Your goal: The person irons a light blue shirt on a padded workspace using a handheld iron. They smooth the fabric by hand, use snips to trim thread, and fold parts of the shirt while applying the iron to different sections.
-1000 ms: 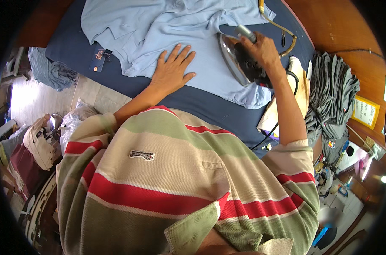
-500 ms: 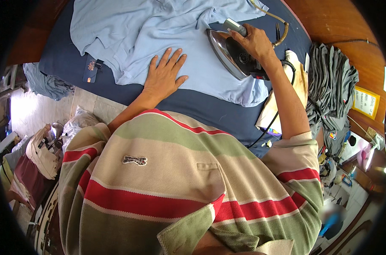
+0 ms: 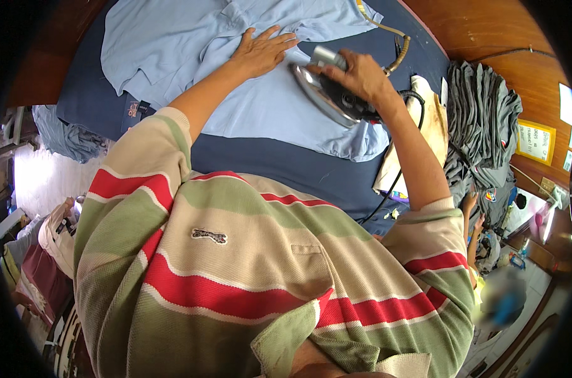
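Note:
A light blue garment lies spread over a dark blue covered table. On its upper part my left hand rests flat with the fingers spread. My right hand is wrapped round the grey handle of an iron. The iron's soleplate sits on or just above the garment's right part, slightly blurred; its lower face is hidden. A dark cord and a tan coiled hose run near the iron. A dark swing tag pokes out at the garment's left edge, partly behind my left arm.
A cream cloth lies at the table's right edge. Beside it is a stack of dark grey garments. Greyish-blue cloth hangs at the left corner. Another person is at the lower right, near a yellow-framed notice.
My left hand has slid forward and right up the garment. My right hand has moved the iron a little to the left. The other person's arms have appeared at the right.

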A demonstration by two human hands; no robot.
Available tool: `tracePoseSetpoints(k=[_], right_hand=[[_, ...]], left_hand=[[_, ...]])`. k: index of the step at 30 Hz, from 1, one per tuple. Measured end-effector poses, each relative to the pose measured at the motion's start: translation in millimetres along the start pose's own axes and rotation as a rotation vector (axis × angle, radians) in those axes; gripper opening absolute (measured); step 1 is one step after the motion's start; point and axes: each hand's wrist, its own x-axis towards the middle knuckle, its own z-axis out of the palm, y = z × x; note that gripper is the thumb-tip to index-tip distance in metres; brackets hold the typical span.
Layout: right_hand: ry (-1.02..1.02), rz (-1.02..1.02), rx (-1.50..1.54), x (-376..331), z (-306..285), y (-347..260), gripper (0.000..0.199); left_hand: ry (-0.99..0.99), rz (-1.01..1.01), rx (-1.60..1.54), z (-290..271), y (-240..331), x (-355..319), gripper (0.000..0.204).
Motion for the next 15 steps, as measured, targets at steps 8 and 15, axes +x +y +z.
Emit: tracePoseSetpoints(k=[8,15], right_hand=[[-0.189,-0.181,-0.109,-38,9,-16,0.05],[-0.022,-0.121,0.049,10,-10,14,0.051]], left_hand=[[0.045,0.042,0.08,21,-12,-3,0.045],[-0.002,0.059,0.063,18,-15,-2,0.046]])
